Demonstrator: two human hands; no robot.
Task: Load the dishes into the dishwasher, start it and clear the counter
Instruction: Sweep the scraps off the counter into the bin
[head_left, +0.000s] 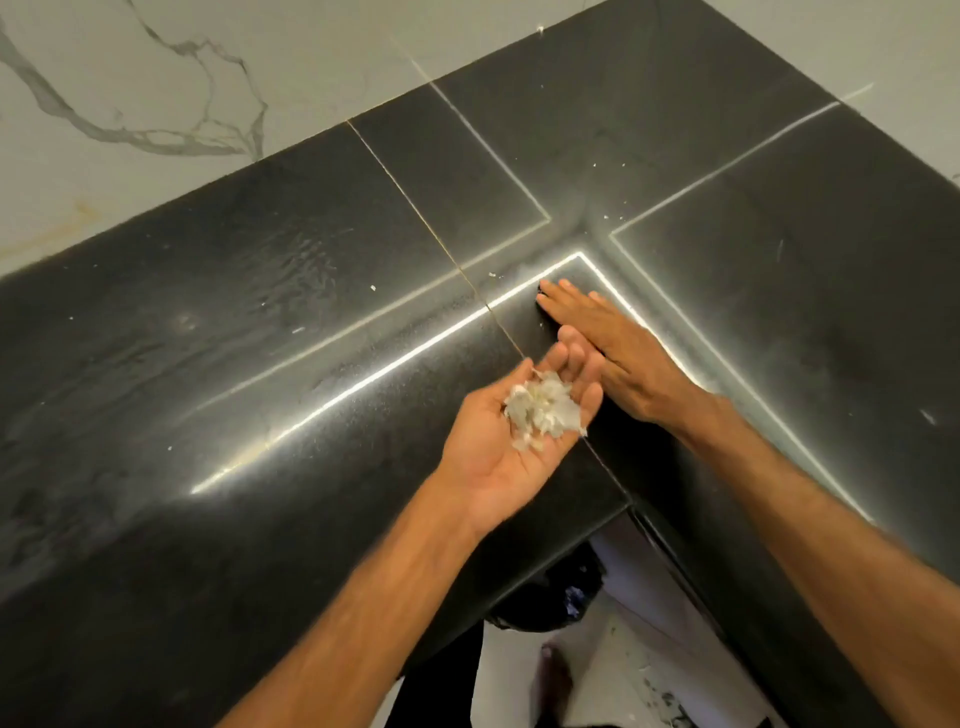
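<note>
Left hand loosely cupped, flaky white scraps at finger bases. Right hand flat, fingers straight, on glossy black counter.

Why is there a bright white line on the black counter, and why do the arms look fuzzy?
Head view: the white line is glare, a light mirrored in the glossy counter; head view again: the forearms low in the frame are soft, probably motion blur, while the pale scraps look sharper.

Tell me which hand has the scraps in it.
The left hand, turned palm up with the whitish scraps piled in it; the right hand lies flat, palm down, on the black counter.
</note>
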